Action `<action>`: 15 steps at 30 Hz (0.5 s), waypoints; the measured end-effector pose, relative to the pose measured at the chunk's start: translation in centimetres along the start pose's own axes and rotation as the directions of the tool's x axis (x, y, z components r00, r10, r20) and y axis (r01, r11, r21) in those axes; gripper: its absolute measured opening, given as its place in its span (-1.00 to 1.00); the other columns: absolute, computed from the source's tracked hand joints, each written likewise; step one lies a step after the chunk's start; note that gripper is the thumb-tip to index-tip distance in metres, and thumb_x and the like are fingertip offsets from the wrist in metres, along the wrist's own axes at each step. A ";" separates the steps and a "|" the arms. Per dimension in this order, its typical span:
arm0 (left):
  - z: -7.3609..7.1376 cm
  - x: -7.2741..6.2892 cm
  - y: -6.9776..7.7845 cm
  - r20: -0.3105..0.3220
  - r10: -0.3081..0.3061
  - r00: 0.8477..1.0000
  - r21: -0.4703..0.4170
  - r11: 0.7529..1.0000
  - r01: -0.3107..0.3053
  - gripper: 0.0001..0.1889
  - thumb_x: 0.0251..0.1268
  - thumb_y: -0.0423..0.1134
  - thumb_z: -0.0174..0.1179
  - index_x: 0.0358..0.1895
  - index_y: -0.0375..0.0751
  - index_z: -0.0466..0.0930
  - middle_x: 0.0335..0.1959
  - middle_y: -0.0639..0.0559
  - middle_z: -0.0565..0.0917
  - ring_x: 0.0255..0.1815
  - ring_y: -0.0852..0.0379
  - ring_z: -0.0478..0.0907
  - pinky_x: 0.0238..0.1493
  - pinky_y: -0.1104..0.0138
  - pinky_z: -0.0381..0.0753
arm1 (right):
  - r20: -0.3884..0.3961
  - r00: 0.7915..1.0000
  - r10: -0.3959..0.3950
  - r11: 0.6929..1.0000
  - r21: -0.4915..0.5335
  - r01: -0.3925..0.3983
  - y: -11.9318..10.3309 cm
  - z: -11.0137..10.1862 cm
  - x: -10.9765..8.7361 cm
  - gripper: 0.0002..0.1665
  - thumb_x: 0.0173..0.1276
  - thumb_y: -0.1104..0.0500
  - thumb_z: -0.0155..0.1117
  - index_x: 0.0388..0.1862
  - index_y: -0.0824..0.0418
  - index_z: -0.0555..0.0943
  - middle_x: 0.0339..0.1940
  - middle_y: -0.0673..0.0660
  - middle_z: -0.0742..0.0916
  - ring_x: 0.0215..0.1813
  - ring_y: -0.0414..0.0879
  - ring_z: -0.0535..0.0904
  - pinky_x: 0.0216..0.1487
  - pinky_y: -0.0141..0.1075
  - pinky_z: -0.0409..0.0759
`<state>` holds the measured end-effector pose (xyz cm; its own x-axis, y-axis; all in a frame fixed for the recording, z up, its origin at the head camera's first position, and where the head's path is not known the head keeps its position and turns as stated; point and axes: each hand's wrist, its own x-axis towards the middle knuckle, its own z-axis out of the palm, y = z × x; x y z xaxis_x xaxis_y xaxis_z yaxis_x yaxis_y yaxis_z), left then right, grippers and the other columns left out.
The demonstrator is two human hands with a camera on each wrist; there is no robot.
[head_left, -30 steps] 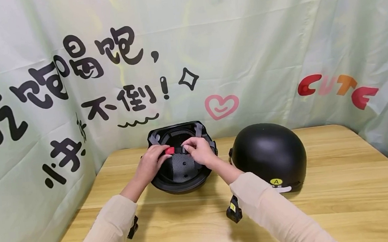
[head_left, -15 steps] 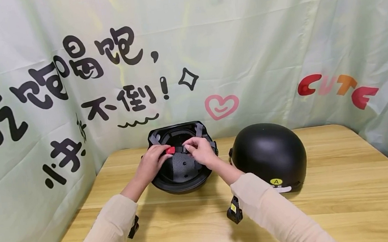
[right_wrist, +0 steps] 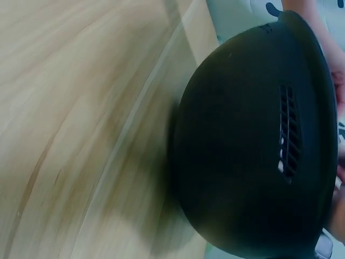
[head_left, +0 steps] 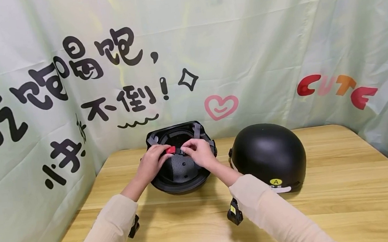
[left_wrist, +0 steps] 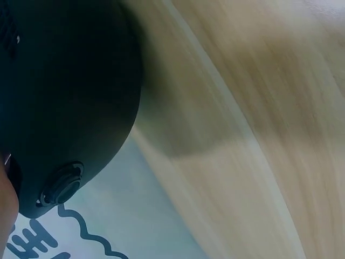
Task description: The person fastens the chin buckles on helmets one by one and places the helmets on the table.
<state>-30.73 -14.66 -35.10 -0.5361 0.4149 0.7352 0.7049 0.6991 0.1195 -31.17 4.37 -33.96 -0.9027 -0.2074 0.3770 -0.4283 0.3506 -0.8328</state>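
Note:
A black helmet (head_left: 185, 185) lies upturned at the back of the table, its padded inside facing up. Over its opening, my left hand (head_left: 150, 164) pinches the red end of a chin-strap buckle (head_left: 170, 150). From the other side my right hand (head_left: 200, 151) pinches the black end of the strap (head_left: 179, 152), right beside the red part. The fingers partly hide where the two ends meet. In the left wrist view, the helmet shell (left_wrist: 75, 97) shows a round knob (left_wrist: 63, 183). The right wrist view shows the vented side of the shell (right_wrist: 242, 140), fingers at its far edge.
A second black helmet (head_left: 269, 153) with a yellow "A" sticker stands dome up to the right, close to my right forearm. Behind the wooden table (head_left: 350, 168) hangs a printed curtain (head_left: 261, 53). Small black devices (head_left: 234, 211) hang under both wrists.
My right fingertips have shifted slightly left, closer to the red end of the buckle. The left hand keeps its pinch, and both helmets stay about where they were.

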 end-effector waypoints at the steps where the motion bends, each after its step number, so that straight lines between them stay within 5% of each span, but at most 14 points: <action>1: 0.0 0.0 0.0 0.002 -0.007 1.000 0.000 1.000 0.007 -0.73 0.02 -0.32 0.31 -0.16 -0.35 0.63 -0.24 -0.17 0.68 -0.15 -0.07 0.59 -0.08 0.12 0.58 | 0.008 1.000 -0.019 0.999 -0.028 0.019 0.0 -0.1 -0.1 -0.87 0.23 0.26 0.27 -0.30 0.32 0.67 -0.42 0.21 0.72 -0.44 -0.06 0.61 -0.46 -0.46 0.50; 7: 0.0 0.0 -0.1 0.012 0.004 1.000 -0.024 1.000 -0.004 -0.74 0.03 -0.33 0.31 -0.17 -0.35 0.63 -0.25 -0.17 0.68 -0.15 -0.07 0.59 -0.07 0.13 0.58 | 0.013 0.999 -0.033 0.998 -0.046 0.034 0.1 -0.1 -0.4 -0.84 0.18 0.24 0.33 -0.29 0.31 0.65 -0.42 0.19 0.72 -0.48 -0.27 0.49 -0.47 -0.49 0.43; 15: 0.2 0.1 -0.3 -0.028 0.104 0.994 -0.047 0.993 -0.105 -0.72 -0.06 -0.39 0.34 -0.19 -0.36 0.63 -0.29 -0.13 0.69 -0.20 -0.04 0.58 -0.12 0.15 0.58 | -0.085 0.996 -0.014 0.999 -0.039 0.011 0.4 0.1 -0.1 -0.90 0.20 0.28 0.29 -0.39 0.32 0.70 -0.49 0.21 0.73 -0.53 -0.33 0.41 -0.48 -0.47 0.39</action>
<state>-31.06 -14.73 -35.24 -0.4467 0.4690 0.7619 0.7785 0.6235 0.0726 -31.26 4.40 -34.34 -0.8967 -0.1338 0.4219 -0.4393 0.3839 -0.8121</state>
